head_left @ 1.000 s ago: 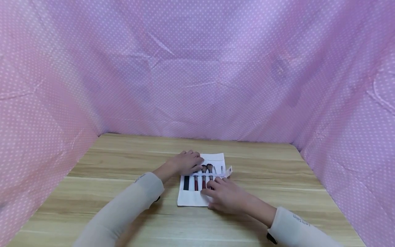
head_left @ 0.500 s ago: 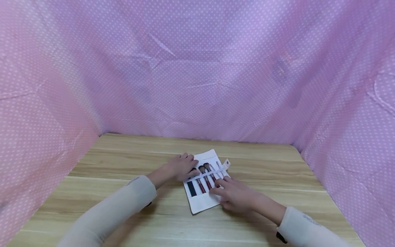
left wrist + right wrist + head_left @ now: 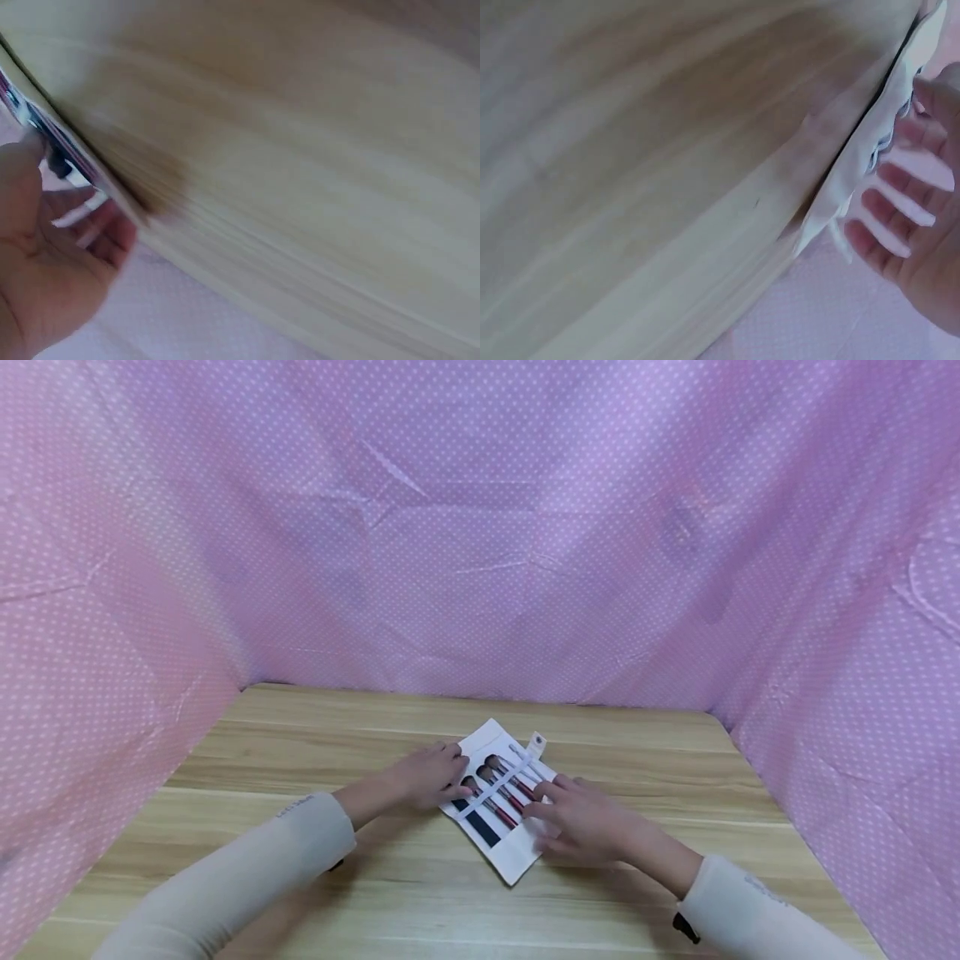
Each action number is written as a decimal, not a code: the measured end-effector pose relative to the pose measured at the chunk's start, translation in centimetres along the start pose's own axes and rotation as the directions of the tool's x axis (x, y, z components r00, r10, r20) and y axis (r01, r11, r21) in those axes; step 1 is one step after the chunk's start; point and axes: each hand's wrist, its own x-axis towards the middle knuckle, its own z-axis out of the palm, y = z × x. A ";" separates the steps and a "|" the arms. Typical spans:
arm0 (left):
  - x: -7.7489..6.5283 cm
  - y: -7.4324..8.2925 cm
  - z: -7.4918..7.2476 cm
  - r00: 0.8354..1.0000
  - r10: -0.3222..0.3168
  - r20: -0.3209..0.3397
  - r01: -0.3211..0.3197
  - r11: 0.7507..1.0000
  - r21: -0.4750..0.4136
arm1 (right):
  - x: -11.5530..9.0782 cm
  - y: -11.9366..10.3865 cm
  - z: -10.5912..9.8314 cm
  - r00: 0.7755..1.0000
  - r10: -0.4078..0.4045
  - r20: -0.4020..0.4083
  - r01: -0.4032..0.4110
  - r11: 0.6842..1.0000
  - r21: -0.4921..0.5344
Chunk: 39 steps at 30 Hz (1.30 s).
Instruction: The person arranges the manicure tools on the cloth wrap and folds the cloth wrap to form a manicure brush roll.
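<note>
A white fabric makeup brush case (image 3: 516,858) lies unrolled and turned at a slant on the table. Several makeup brushes (image 3: 504,813) with dark bristles and red handles sit under its white elastic band, beside a black strip (image 3: 482,829). My left hand (image 3: 429,777) rests on the case's left side, thumb over the band near the brush heads. At the right side, my right hand (image 3: 588,818) touches the case with loosely bent fingers. The left wrist view shows the left thumb (image 3: 30,150) above the brushes; in the right wrist view the right fingers (image 3: 889,214) are spread over the case.
A small strap (image 3: 537,744) with a snap sticks out from the case's far right edge. Beneath everything is a wood-grain table (image 3: 337,727). Pink dotted cloth (image 3: 480,568) hangs around its back and sides.
The brush case has turned counterclockwise on the table, from nearly straight to a clear slant. My left hand has shifted left and slightly nearer; my right hand has moved right.
</note>
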 end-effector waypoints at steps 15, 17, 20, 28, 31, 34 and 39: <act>-1.4 -1.6 0.6 0.982 0.189 0.008 -0.189 0.981 -0.045 | 0.3 -1.4 0.9 0.995 0.099 0.024 -0.100 0.992 0.070; -1.9 -1.2 0.7 0.985 0.174 0.009 -0.173 0.983 -0.053 | 0.1 -0.6 0.9 0.996 0.080 0.028 -0.082 0.991 0.109; -2.9 -0.2 0.7 0.989 0.145 -0.004 -0.145 0.987 -0.073 | -0.3 0.7 0.7 0.998 0.052 0.039 -0.058 0.984 0.170; -4.3 2.4 0.4 0.992 0.124 -0.012 -0.125 0.986 -0.111 | -0.9 3.7 0.6 1.000 -0.002 -0.006 0.003 0.978 0.207; -4.4 2.5 0.2 0.990 0.139 -0.004 -0.138 0.988 -0.074 | -0.9 3.8 0.6 1.000 0.003 0.000 -0.003 0.979 0.206; -4.3 2.1 0.1 0.984 0.181 0.003 -0.181 0.983 -0.018 | -0.9 3.2 0.6 0.999 0.038 0.019 -0.041 0.981 0.188; -4.4 1.3 0.5 0.971 0.238 0.013 -0.238 0.971 -0.004 | -1.2 1.8 0.9 0.993 0.106 0.056 -0.112 0.985 0.133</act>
